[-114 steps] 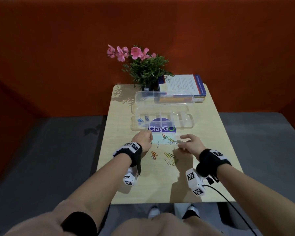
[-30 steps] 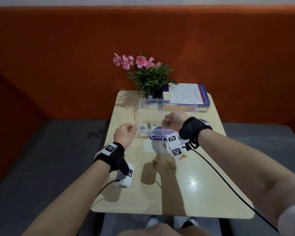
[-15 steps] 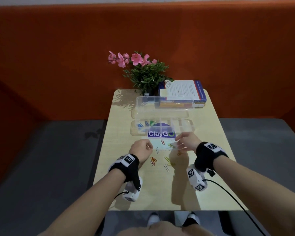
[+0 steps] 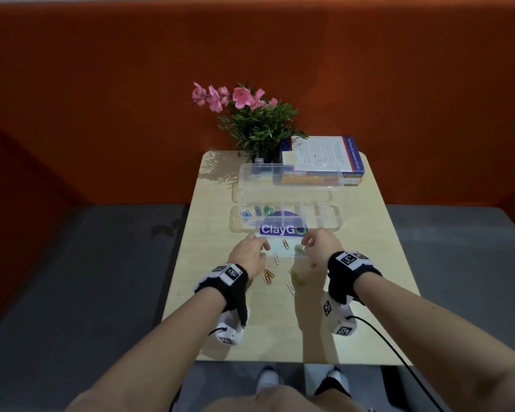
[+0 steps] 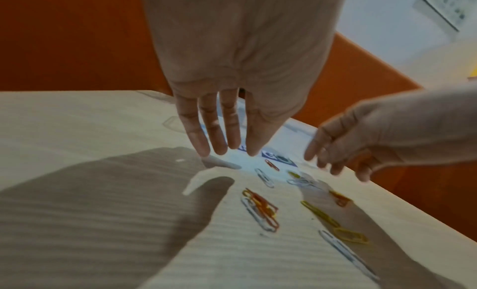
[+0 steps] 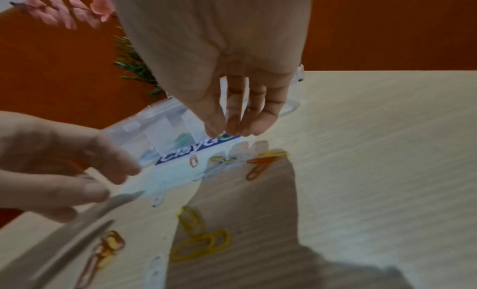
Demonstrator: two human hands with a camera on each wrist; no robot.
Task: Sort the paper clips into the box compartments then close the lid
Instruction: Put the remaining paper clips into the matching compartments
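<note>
A clear compartment box (image 4: 324, 218) lies across the table's middle, its lid (image 4: 283, 185) open behind it. Blue clips (image 4: 246, 215) and green clips (image 4: 267, 210) sit in its left compartments. Loose clips lie in front: a red one (image 4: 285, 244), a white one (image 4: 276, 258), an orange pair (image 4: 268, 275), yellow ones (image 4: 297, 279). My left hand (image 4: 250, 248) hovers left of the pile with straight fingers (image 5: 219, 142), holding nothing. My right hand (image 4: 315, 245) hangs over the pile's right side, fingertips (image 6: 232, 128) together and pointing down, nothing visibly between them.
A potted plant with pink flowers (image 4: 256, 120) and a stack of books (image 4: 324, 162) stand at the table's far edge behind the lid. A "ClayGo" sticker (image 4: 280, 228) lies under the box's front. The light wooden table (image 4: 369, 263) is narrow; grey floor lies on both sides.
A second ago my right hand was over the box and my left was raised beside it. Both have come back down to the loose clips, and the left fingers have straightened.
</note>
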